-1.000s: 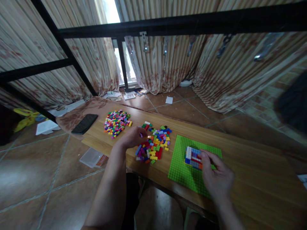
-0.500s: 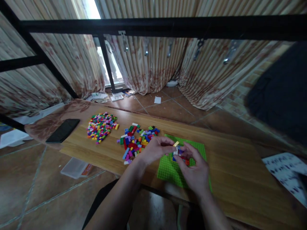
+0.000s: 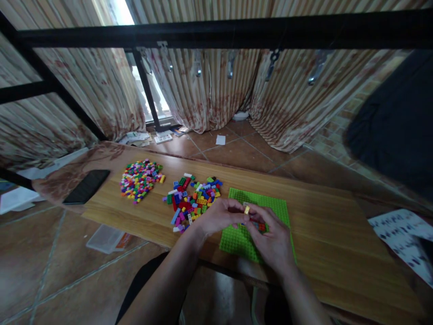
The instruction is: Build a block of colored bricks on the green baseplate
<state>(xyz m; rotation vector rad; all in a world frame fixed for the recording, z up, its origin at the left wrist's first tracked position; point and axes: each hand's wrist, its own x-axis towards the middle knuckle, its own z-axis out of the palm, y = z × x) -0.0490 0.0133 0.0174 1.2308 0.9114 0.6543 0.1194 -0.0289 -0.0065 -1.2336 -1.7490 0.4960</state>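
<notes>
A green baseplate (image 3: 270, 207) lies on the wooden table (image 3: 338, 234), and both my hands meet over it. My left hand (image 3: 218, 216) has its fingers pinched on a small yellow brick (image 3: 246, 209). My right hand (image 3: 272, 239) is curled over a small brick build (image 3: 260, 225) on the plate and mostly hides it; only red and orange bits show. A pile of larger mixed bricks (image 3: 192, 201) lies just left of the plate. A pile of tiny coloured bricks (image 3: 139, 178) sits farther left.
A black phone (image 3: 86, 186) lies at the table's left end on a patterned cloth. A black metal frame (image 3: 216, 34) crosses overhead, with curtains behind it. A clear plastic box (image 3: 104, 238) and papers lie on the tiled floor. A printed sheet (image 3: 402, 239) is at right.
My left hand left the brick pile and came to the baseplate with a yellow brick, then lowered it onto the build. My right hand stayed on the build. The view shifted right.
</notes>
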